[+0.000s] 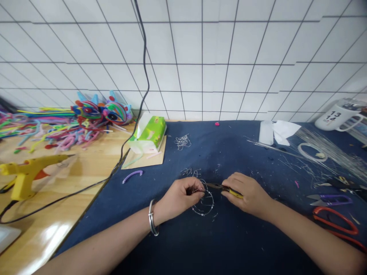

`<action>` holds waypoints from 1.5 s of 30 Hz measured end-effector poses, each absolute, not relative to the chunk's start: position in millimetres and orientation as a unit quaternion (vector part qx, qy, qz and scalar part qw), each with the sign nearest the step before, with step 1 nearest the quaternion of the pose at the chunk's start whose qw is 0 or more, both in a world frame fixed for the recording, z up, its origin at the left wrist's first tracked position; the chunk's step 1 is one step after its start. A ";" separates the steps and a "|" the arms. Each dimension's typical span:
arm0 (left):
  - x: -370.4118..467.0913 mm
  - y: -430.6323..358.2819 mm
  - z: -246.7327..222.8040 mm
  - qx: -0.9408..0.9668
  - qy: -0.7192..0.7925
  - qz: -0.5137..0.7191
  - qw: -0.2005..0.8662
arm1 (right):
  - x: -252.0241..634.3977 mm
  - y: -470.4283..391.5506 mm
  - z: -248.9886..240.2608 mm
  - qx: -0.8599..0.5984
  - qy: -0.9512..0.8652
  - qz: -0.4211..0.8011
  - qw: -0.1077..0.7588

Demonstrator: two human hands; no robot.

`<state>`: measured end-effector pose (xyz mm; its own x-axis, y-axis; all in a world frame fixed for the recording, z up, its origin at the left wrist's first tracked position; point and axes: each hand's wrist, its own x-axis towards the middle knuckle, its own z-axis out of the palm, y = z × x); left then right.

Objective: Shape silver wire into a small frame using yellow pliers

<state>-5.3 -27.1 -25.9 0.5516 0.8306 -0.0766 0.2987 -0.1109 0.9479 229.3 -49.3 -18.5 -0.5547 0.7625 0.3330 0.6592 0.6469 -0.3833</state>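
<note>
My left hand (183, 194), with a silver bangle (152, 217) at its wrist, pinches a thin piece of silvery wire between thumb and forefinger. A round wire ring (212, 206) with small knots along it shows below and right of those fingers; whether it is joined to the pinched part I cannot tell. My right hand (246, 193) is closed around the yellow handles of pliers (235, 191). Their dark jaws point left and reach close to the left fingertips. Just behind the left hand lie bent wire pieces (190, 172) on the dark blue cloth (229, 244).
A green tissue pack (151, 131) and a heap of wire bits (182, 142) lie behind. On the left are a yellow glue gun (31, 172), a black cable (145, 65) and colourful pipe cleaners (65, 133). On the right are straight wires (329, 149), purple snips (332, 199), red-handled scissors (335, 219) and a white mug (332, 116).
</note>
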 end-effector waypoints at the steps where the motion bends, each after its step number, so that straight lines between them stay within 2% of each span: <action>1: -5.5 -27.3 -26.0 0.703 0.402 0.251 0.531 | 229.8 -49.1 -18.6 -0.406 -0.876 0.104 0.239; 33: -5.8 -27.7 -25.9 0.716 0.396 0.254 0.515 | 230.8 -49.9 -17.0 -0.406 -0.882 0.085 0.224; 45: -5.7 -26.9 -22.2 0.700 0.392 0.255 0.540 | 231.8 -49.3 -18.3 -0.407 -0.879 0.093 0.229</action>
<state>-5.7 -26.9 -22.2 0.5628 0.8239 -0.0668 0.2726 -0.1088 0.9560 231.8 -49.3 -18.3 -0.5629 0.7590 0.3273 0.6734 0.6507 -0.3509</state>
